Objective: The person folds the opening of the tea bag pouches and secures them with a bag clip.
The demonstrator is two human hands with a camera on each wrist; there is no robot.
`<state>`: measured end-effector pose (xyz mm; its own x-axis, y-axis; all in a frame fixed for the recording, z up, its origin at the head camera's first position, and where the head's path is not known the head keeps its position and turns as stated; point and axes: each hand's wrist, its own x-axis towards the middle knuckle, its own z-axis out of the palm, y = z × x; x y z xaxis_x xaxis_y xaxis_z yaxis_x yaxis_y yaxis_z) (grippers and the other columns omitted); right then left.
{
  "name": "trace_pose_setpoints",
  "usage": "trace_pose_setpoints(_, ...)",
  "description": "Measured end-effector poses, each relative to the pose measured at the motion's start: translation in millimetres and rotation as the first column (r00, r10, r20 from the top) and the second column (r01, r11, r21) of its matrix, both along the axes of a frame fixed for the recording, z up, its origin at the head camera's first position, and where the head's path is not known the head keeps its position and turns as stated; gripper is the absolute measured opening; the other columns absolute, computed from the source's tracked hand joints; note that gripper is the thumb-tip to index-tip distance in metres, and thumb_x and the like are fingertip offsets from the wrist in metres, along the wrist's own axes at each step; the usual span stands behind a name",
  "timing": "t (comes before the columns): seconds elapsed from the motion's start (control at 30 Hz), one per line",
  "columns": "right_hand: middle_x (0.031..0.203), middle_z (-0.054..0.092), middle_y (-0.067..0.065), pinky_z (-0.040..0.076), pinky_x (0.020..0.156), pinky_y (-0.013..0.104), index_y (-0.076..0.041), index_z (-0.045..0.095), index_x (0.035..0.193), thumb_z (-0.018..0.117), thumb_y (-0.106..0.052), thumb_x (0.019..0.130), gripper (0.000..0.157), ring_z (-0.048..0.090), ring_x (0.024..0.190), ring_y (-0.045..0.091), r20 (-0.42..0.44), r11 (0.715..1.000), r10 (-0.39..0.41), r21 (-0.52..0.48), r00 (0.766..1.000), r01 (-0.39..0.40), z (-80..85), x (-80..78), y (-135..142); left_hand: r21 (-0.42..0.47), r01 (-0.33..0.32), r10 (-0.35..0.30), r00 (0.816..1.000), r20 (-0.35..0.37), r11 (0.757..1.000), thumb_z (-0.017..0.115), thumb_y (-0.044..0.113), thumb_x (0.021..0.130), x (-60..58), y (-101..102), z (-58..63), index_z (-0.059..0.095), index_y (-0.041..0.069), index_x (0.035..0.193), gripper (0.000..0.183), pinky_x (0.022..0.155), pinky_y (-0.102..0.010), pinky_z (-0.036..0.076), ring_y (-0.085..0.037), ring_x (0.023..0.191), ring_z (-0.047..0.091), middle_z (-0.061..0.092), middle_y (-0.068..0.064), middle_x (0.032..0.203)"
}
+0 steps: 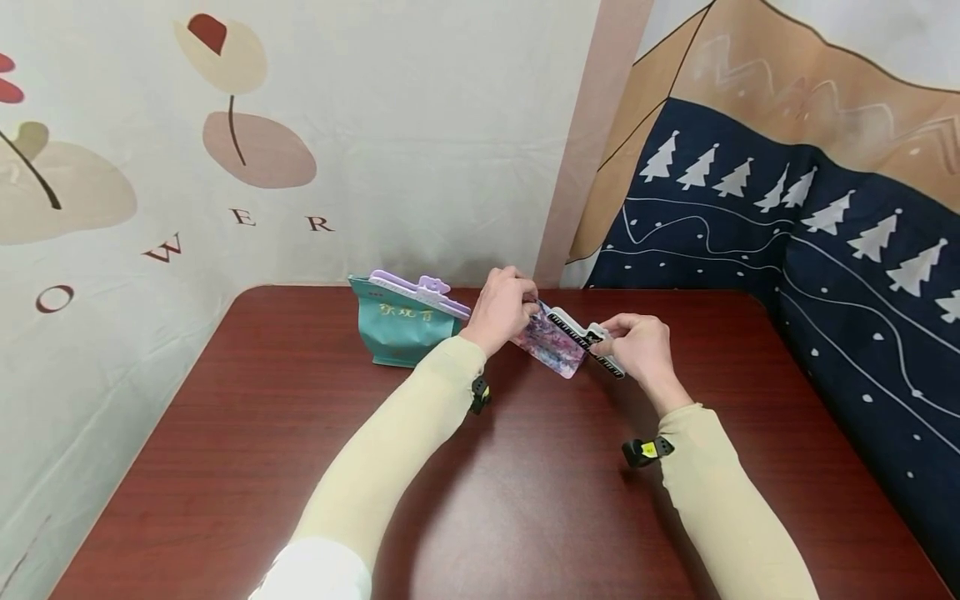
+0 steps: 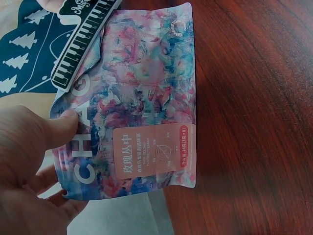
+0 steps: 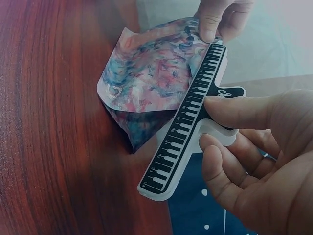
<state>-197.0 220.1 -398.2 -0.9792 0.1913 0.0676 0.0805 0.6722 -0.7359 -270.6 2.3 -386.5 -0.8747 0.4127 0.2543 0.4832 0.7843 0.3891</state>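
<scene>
A pink and blue patterned tea bag pouch (image 2: 142, 73) stands on the table, its lettered top edge pinched between the thumb and fingers of my left hand (image 1: 504, 307). My right hand (image 1: 640, 350) pinches the handle of a bag clip (image 3: 183, 125) printed with black and white piano keys. The clip lies slanted along the pouch's top edge at the corner away from my left hand. In the right wrist view my left thumb is close to the clip's far end. Whether the clip's jaws grip the pouch cannot be told.
Left of my left hand stands a teal pouch (image 1: 405, 329) with a purple clip (image 1: 420, 292) across its top. The brown table (image 1: 247, 450) meets a pale printed cloth (image 1: 435, 167) behind and a dark blue tree-patterned cloth (image 1: 862, 275) at the right.
</scene>
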Motion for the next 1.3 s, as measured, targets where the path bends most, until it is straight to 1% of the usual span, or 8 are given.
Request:
trace_pose_setpoints(0.23, 0.094, 0.077, 0.020, 0.047, 0.069, 0.035, -0.001, 0.080, 0.104, 0.085, -0.009, 0.080, 0.025, 0.063, 0.095, 0.033, -0.015, 1.000, 0.000, 0.007, 1.000, 0.000, 0.0, -1.2, -1.6, -0.011, -0.017, 0.017, 1.000, 0.008, 1.000, 0.075, 0.024, 0.096, 0.4, 0.2, 0.3, 0.080, 0.012, 0.104, 0.015, 0.097, -0.036, 0.047, -0.028, 0.111, 0.055, 0.069, -0.007, 0.108)
trace_pose_setpoints(0.37, 0.094, 0.077, 0.019, 0.047, 0.069, 0.034, 0.000, 0.080, 0.103, 0.085, -0.009, 0.080, 0.025, 0.064, 0.094, 0.033, -0.026, 1.000, 0.002, 0.009, 1.000, -0.002, -0.1, -2.0, -3.3, -0.011, -0.015, 0.015, 1.000, 0.020, 1.000, 0.076, 0.025, 0.096, 1.1, 0.5, 0.7, 0.080, 0.012, 0.103, 0.016, 0.097, -0.036, 0.048, -0.028, 0.111, 0.055, 0.069, -0.007, 0.105)
trace_pose_setpoints(0.63, 0.094, 0.077, 0.019, 0.048, 0.067, 0.033, -0.001, 0.081, 0.104, 0.085, -0.010, 0.080, 0.025, 0.064, 0.093, 0.033, -0.037, 1.000, -0.007, 0.008, 0.999, 0.008, 0.4, -2.2, -6.0, -0.010, -0.018, 0.018, 0.999, 0.026, 1.000, 0.076, 0.023, 0.096, 2.1, 0.6, 0.1, 0.081, 0.013, 0.105, 0.015, 0.097, -0.036, 0.049, -0.027, 0.111, 0.056, 0.070, -0.006, 0.107)
trace_pose_setpoints(0.8, 0.094, 0.077, 0.019, 0.047, 0.068, 0.034, -0.001, 0.081, 0.103, 0.086, -0.010, 0.079, 0.025, 0.064, 0.092, 0.033, -0.049, 1.000, -0.010, 0.016, 0.999, 0.011, -0.5, -3.1, -7.5, -0.015, -0.025, 0.025, 0.999, 0.031, 1.000, 0.076, 0.022, 0.096, 3.4, 0.7, -0.2, 0.081, 0.014, 0.107, 0.015, 0.097, -0.036, 0.050, -0.025, 0.111, 0.055, 0.070, -0.006, 0.109)
trace_pose_setpoints(0.97, 0.096, 0.077, 0.020, 0.048, 0.070, 0.035, -0.002, 0.081, 0.104, 0.086, -0.011, 0.080, 0.026, 0.064, 0.093, 0.034, -0.052, 1.000, -0.015, 0.018, 0.999, 0.016, 0.0, -4.9, -10.0, -0.007, -0.034, 0.034, 0.999, 0.036, 0.999, 0.076, 0.022, 0.096, 4.0, 1.0, 0.2, 0.081, 0.014, 0.107, 0.014, 0.097, -0.036, 0.050, -0.025, 0.112, 0.055, 0.070, -0.005, 0.110)
trace_pose_setpoints(1.2, 0.098, 0.077, 0.020, 0.049, 0.071, 0.035, -0.002, 0.080, 0.105, 0.086, -0.011, 0.082, 0.026, 0.063, 0.094, 0.033, -0.046, 1.000, -0.025, -0.005, 0.999, 0.025, 0.2, -6.4, -13.2, -0.018, -0.030, 0.030, 0.999, 0.021, 0.999, 0.077, 0.022, 0.095, 5.0, 0.7, -0.3, 0.082, 0.014, 0.105, 0.014, 0.095, -0.035, 0.050, -0.025, 0.109, 0.056, 0.071, -0.005, 0.108)
trace_pose_setpoints(1.3, 0.098, 0.077, 0.020, 0.049, 0.071, 0.035, -0.002, 0.081, 0.105, 0.086, -0.011, 0.082, 0.026, 0.064, 0.094, 0.033, -0.056, 0.999, -0.031, -0.014, 0.998, 0.031, 0.1, -6.9, -15.0, -0.009, -0.033, 0.033, 0.999, 0.019, 0.999, 0.077, 0.022, 0.095, 5.4, 0.8, -0.6, 0.082, 0.014, 0.105, 0.014, 0.095, -0.035, 0.051, -0.024, 0.109, 0.056, 0.071, -0.005, 0.108)
